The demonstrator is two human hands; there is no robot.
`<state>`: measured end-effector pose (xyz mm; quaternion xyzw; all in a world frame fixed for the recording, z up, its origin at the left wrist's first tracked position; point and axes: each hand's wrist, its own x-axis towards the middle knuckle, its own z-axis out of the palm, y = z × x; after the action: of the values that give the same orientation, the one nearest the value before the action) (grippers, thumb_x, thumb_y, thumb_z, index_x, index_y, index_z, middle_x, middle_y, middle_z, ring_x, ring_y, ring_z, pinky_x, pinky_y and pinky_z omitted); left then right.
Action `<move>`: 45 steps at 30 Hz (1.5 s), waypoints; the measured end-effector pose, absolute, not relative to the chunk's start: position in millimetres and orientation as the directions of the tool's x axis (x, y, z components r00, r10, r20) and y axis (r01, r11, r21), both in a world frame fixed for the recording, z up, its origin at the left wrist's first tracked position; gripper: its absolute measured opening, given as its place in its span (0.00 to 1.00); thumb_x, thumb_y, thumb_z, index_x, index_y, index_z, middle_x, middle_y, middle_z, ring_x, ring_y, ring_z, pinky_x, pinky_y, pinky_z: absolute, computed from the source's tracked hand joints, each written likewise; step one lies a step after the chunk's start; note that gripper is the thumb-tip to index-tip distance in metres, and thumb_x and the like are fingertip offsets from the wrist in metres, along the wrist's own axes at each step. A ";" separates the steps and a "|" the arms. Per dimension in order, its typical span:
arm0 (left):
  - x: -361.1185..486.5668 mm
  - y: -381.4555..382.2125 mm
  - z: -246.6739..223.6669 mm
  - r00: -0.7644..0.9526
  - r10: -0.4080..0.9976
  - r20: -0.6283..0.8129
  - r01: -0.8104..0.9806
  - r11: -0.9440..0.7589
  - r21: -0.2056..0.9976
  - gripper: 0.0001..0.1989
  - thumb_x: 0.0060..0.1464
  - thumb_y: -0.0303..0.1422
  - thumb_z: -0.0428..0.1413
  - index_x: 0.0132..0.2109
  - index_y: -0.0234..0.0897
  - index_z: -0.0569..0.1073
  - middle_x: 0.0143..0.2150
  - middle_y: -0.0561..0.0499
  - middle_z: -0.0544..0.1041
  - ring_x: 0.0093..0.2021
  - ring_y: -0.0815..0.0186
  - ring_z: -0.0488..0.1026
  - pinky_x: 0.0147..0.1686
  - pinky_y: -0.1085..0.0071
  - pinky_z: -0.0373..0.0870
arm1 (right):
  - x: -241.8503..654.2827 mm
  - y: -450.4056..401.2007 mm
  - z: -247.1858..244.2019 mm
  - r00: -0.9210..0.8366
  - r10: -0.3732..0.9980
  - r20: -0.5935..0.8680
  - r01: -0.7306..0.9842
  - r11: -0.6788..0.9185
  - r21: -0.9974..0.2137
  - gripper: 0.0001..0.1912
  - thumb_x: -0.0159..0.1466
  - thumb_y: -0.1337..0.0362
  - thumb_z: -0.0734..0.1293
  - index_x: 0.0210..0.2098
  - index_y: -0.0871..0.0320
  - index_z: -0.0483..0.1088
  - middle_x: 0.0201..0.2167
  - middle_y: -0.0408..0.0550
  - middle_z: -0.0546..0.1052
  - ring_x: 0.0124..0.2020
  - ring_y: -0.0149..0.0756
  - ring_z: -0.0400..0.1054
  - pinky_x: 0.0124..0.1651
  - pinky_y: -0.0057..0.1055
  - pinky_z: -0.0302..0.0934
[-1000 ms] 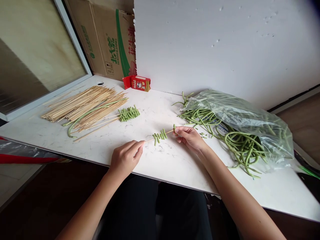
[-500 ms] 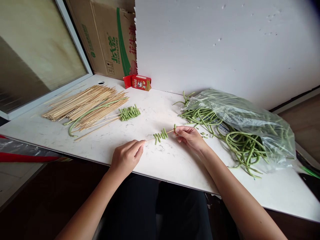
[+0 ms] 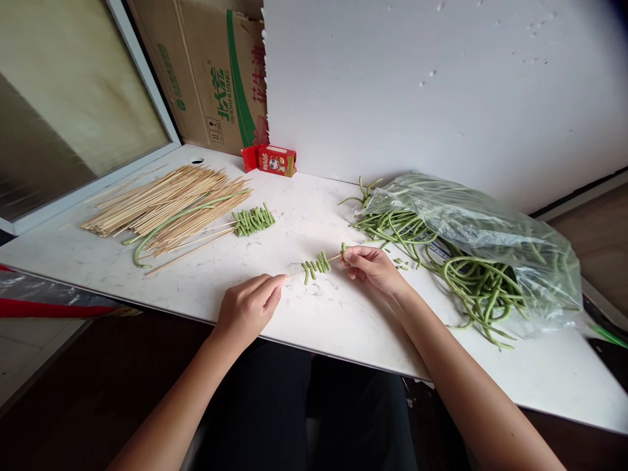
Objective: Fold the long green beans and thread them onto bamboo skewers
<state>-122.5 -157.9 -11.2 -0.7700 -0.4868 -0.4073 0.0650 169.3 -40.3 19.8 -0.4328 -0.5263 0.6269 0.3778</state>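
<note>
My left hand (image 3: 251,304) is closed around one end of a thin wooden skewer (image 3: 294,274), held over the table near its front edge. Several short green bean pieces (image 3: 316,266) sit crosswise along the skewer's middle. At the far end, my right hand (image 3: 370,267) pinches another bean piece (image 3: 343,252) against the skewer tip; the fingertips partly hide it. Behind the left hand lie finished-looking skewers of packed bean pieces (image 3: 254,221), side by side on the table.
A pile of bare wooden skewers (image 3: 167,199) lies at left, with a long bean (image 3: 181,214) across it. To the right, long beans (image 3: 483,294) spill from a clear plastic bag (image 3: 490,222). A red box (image 3: 277,161) stands before a cardboard carton (image 3: 206,78). The white table (image 3: 304,327) has a front edge.
Both hands keep almost the same place and grip on the skewer and bean piece. The view has shifted very slightly.
</note>
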 end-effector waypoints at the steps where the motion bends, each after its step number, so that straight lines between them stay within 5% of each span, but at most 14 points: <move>1: -122.6 -157.9 -11.3 0.193 0.699 0.688 0.802 -0.517 0.300 0.12 0.68 0.24 0.55 0.53 0.39 0.79 0.38 0.50 0.85 0.34 0.66 0.81 0.38 0.71 0.77 | 169.4 -40.1 19.8 -0.341 0.929 -0.142 -0.016 -0.156 -0.988 0.18 0.53 0.48 0.83 0.33 0.55 0.85 0.31 0.48 0.81 0.27 0.32 0.66 0.27 0.31 0.62; 15: -121.2 -160.7 -9.9 0.245 0.652 0.717 0.844 -0.508 0.174 0.14 0.66 0.22 0.55 0.55 0.38 0.78 0.37 0.49 0.84 0.35 0.65 0.82 0.37 0.69 0.76 | 168.0 -41.4 20.3 -0.341 0.926 -0.162 -0.042 -0.187 -0.981 0.19 0.53 0.48 0.84 0.33 0.56 0.85 0.30 0.48 0.80 0.26 0.31 0.65 0.26 0.29 0.62; 22: -120.3 -160.1 -9.7 0.268 0.647 0.714 0.832 -0.529 0.167 0.14 0.67 0.22 0.55 0.55 0.37 0.77 0.37 0.49 0.84 0.34 0.66 0.81 0.36 0.69 0.75 | 157.2 -47.5 19.0 -0.403 0.909 -0.107 -0.026 -0.129 -0.991 0.17 0.53 0.49 0.84 0.29 0.56 0.83 0.34 0.50 0.80 0.32 0.35 0.68 0.27 0.29 0.63; 39: -118.6 -160.4 -8.5 0.275 0.580 0.767 0.828 -0.548 0.117 0.17 0.63 0.19 0.59 0.57 0.35 0.76 0.38 0.50 0.85 0.35 0.65 0.82 0.38 0.69 0.77 | 148.5 -53.4 20.9 -0.419 0.893 -0.163 -0.040 -0.198 -0.979 0.17 0.53 0.52 0.83 0.26 0.59 0.82 0.33 0.48 0.78 0.28 0.29 0.65 0.27 0.29 0.63; 45: -119.1 -159.2 -9.7 0.251 0.584 0.772 0.827 -0.544 0.142 0.16 0.64 0.20 0.59 0.56 0.36 0.76 0.40 0.50 0.85 0.36 0.65 0.83 0.40 0.69 0.78 | 160.3 -51.3 30.0 -0.413 0.896 -0.162 0.047 -0.157 -0.986 0.20 0.57 0.46 0.81 0.30 0.58 0.82 0.35 0.51 0.81 0.34 0.36 0.70 0.30 0.30 0.64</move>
<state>-119.1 -159.2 -9.7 -0.7768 -0.4540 -0.4104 0.1483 160.3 -51.3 30.0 -0.4246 -0.5553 0.6310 0.3364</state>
